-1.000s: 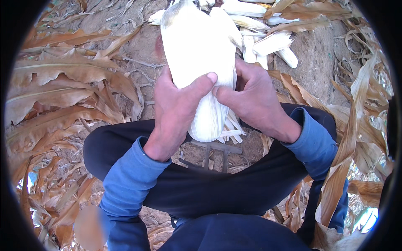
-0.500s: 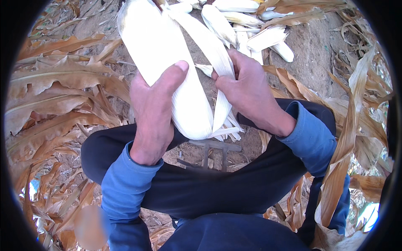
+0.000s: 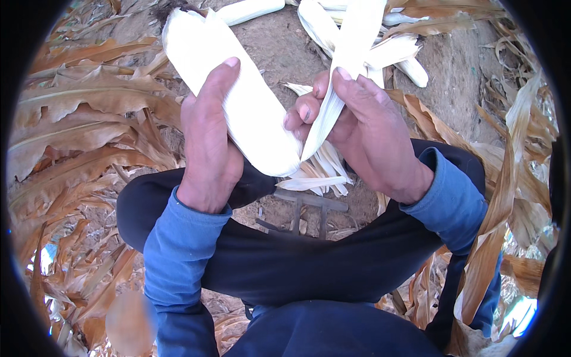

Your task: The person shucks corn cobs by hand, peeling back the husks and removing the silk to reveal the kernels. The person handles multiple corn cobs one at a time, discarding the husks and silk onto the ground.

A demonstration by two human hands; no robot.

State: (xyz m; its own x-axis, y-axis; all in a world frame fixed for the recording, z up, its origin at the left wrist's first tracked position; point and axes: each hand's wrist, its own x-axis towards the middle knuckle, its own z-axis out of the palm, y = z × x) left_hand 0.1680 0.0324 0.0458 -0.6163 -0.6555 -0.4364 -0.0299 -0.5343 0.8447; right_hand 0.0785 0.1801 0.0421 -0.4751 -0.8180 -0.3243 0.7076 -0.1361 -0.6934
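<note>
At ten o'clock, the left hand [image 3: 208,146] is clasping a long, white, husk-covered corn ear [image 3: 247,110], its thumb pressing along the top. The ear is slanting toward eleven o'clock. At two o'clock, the right hand [image 3: 375,128] is pinching a white, papery husk strip [image 3: 357,41] between thumb and fingers, the strip's narrow end meeting the ear's rounded base. Farther out at one o'clock, pale, elongated corn ears [image 3: 318,27] are lying on brown, dusty soil [image 3: 455,89]. Curling, brown, dried leaves [image 3: 89,98] are spreading around nine o'clock.
</note>
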